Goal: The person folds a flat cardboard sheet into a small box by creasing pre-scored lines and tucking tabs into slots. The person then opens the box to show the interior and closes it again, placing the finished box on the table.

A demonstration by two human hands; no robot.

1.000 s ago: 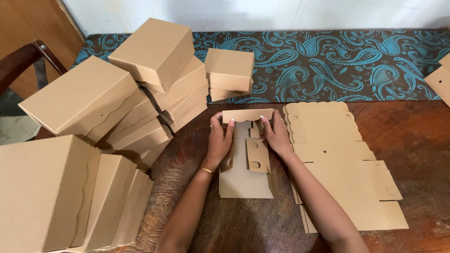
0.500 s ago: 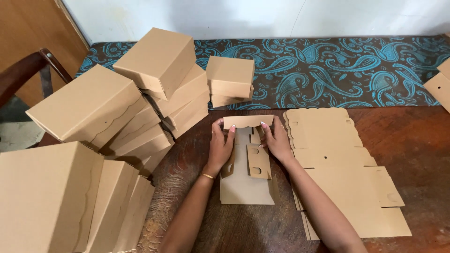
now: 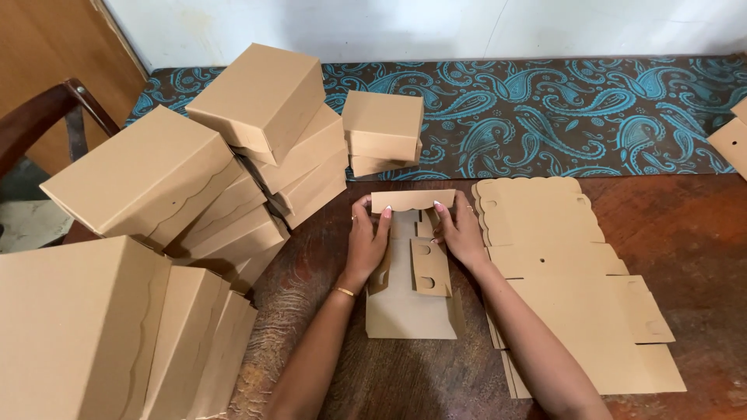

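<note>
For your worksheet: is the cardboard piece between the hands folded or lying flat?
Partly folded: the cardboard piece lies flat, but its far flap stands raised between left hand and right hand.

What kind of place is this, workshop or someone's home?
Probably a home set up for hand box-making. Both hands fold a cardboard blank on a wooden table, with finished boxes piled left, flat blanks stacked right, and a paisley cloth behind.

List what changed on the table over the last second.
Little changed: both hands, left hand and right hand, keep holding up the far flap of the cardboard box blank. The flat blanks and finished boxes stayed put; only the camera shifted slightly.
</note>
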